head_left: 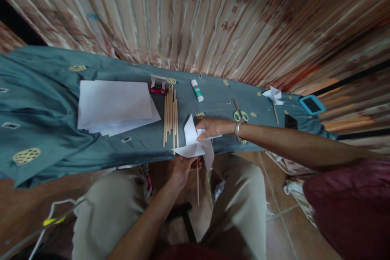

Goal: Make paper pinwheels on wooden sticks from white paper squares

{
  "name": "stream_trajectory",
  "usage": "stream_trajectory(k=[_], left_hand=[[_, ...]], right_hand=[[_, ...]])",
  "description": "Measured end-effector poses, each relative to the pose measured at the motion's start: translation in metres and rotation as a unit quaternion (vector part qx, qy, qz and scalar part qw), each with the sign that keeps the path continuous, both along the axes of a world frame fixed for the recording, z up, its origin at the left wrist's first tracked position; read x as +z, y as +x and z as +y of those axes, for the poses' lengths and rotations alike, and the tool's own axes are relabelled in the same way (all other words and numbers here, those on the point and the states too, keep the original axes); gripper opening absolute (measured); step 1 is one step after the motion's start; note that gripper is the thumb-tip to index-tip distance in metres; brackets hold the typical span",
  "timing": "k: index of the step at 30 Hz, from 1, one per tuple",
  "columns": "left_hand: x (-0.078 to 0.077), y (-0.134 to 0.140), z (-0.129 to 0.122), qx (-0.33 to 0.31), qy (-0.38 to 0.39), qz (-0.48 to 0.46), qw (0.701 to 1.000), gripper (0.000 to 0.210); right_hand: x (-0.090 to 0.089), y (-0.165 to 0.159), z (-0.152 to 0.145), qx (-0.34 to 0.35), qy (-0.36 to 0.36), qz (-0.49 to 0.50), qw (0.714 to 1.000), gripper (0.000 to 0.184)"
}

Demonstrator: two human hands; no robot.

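Note:
A white paper pinwheel (pixel 190 140) is held over the table's front edge, its folded blades spread. Below it hangs a thin wooden stick (pixel 198 189), tip downward. My left hand (pixel 183 167) is closed around the stick's upper part, partly hidden under the blades. From the right, my right hand (pixel 210 127) reaches over the pinwheel, with thumb and fingers closed on the paper near its centre. Something small and shiny shows at that centre, too small to name. Just behind lie several loose wooden sticks (pixel 169 118) side by side.
A stack of white paper (pixel 115 103) lies at left on the blue-green tablecloth (pixel 55 130). Near it is a red box (pixel 157 85) with dark small items. A glue stick (pixel 197 90), scissors (pixel 240 113), another pinwheel (pixel 275 95) and a blue-framed device (pixel 312 105) lie further right.

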State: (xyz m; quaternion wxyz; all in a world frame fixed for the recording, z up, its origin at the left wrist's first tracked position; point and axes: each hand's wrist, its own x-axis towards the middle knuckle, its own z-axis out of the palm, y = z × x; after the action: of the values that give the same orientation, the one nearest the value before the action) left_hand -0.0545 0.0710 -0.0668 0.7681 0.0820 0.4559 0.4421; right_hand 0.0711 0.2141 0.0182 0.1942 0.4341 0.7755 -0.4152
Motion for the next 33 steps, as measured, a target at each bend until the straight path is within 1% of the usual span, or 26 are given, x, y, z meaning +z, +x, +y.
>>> stream_trajectory(k=[6,11,17,22,28,33], left_hand=[[-0.001,0.0,0.001,-0.001,0.009,0.006,1.0,0.031],[0.001,-0.001,0.001,-0.003,0.01,0.009,1.0,0.032],[0.003,-0.001,0.003,-0.003,0.007,0.012,1.0,0.033],[0.003,0.0,0.002,-0.004,0.006,0.018,1.0,0.035],[0.011,-0.004,0.0,-0.008,0.01,0.031,0.999,0.034],[0.02,-0.007,0.004,-0.002,0.012,0.037,0.999,0.032]], right_hand=[[-0.002,0.002,-0.001,-0.004,-0.021,0.018,1.0,0.016],[-0.001,0.001,-0.001,-0.012,-0.019,0.023,0.999,0.012],[-0.008,0.002,0.001,-0.004,-0.016,0.037,0.999,0.014],[-0.008,0.004,0.001,-0.013,-0.017,0.044,0.999,0.011],[-0.001,0.007,-0.001,-0.002,-0.002,0.044,0.999,0.021],[0.016,0.009,0.0,-0.012,0.018,0.062,0.998,0.028]])
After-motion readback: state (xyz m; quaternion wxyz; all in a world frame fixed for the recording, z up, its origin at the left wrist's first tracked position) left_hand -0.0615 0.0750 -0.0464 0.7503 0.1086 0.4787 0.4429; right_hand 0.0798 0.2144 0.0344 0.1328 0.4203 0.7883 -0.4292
